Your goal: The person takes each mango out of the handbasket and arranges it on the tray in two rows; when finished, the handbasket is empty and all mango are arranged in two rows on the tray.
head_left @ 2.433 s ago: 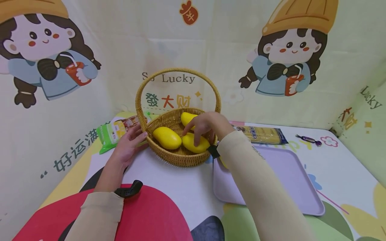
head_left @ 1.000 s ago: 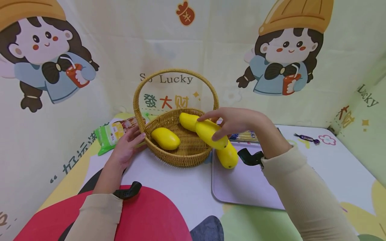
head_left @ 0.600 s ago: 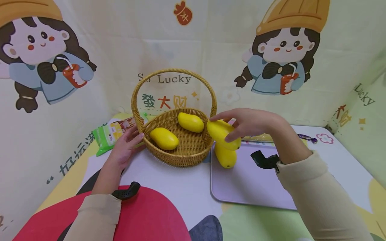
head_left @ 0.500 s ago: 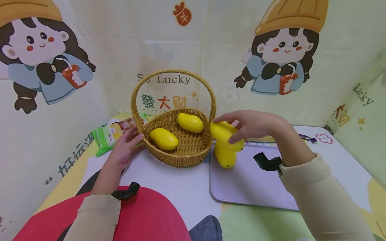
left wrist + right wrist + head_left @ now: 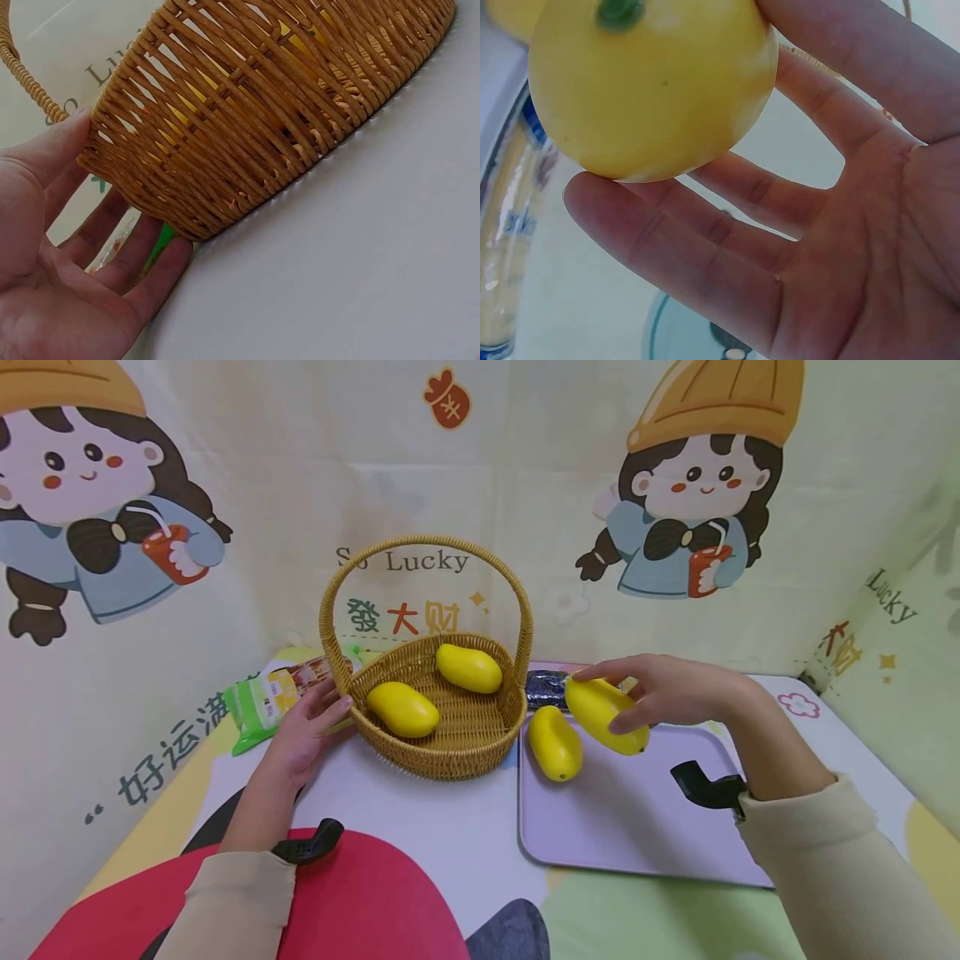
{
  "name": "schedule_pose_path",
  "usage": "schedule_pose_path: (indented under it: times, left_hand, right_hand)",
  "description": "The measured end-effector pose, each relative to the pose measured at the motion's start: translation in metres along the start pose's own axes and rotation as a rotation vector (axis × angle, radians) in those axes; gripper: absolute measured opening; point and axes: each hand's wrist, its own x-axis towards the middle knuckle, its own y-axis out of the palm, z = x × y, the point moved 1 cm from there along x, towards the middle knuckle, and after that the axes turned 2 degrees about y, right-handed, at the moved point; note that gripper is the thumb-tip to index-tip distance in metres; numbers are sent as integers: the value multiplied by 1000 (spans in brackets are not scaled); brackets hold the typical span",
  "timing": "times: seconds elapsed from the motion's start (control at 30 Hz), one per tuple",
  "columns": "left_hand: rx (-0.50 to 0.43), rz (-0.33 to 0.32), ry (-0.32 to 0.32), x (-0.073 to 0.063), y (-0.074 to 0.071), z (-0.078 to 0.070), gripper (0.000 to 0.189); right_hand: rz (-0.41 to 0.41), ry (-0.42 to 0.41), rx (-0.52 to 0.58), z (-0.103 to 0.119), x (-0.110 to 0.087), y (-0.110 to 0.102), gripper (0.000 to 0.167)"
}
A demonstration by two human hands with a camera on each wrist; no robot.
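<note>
My right hand [image 5: 667, 693] holds a yellow mango [image 5: 600, 712] above the lilac tray [image 5: 600, 835], thumb on the near side and fingertips on the far side. In the right wrist view the mango [image 5: 652, 90] shows its green stem spot between thumb and fingers. Another mango [image 5: 555, 745] lies at the tray's left end. Two more, a front mango [image 5: 403, 710] and a back mango [image 5: 469, 669], lie in the wicker basket [image 5: 450, 764]. My left hand [image 5: 303, 727] rests with nearly straight fingers on the basket's left side; its thumb [image 5: 64, 142] touches the rim.
A green and brown food bag [image 5: 255, 710] lies behind my left hand. Behind the tray is a pack of pasta [image 5: 546, 689], partly covered by the held mango and right hand. The basket's tall handle [image 5: 427, 541] arches over it. A printed cloth backdrop stands behind.
My right hand has taken a mango from the basket and carried it right, past the rim and the other mango, to over the tray. The left hand has stayed at the basket.
</note>
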Motion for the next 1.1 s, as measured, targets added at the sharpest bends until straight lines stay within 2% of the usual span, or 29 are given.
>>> schedule_pose_path:
  times: [0.33, 1.1]
  left_hand:
    - [-25, 9, -3, -3, -1, -1, 78]
    - [-11, 6, -6, -3, 2, -1, 76]
  right_hand:
    - [-15, 58, 13, -25, -6, 6, 67]
    - [2, 239, 53, -84, -18, 23, 75]
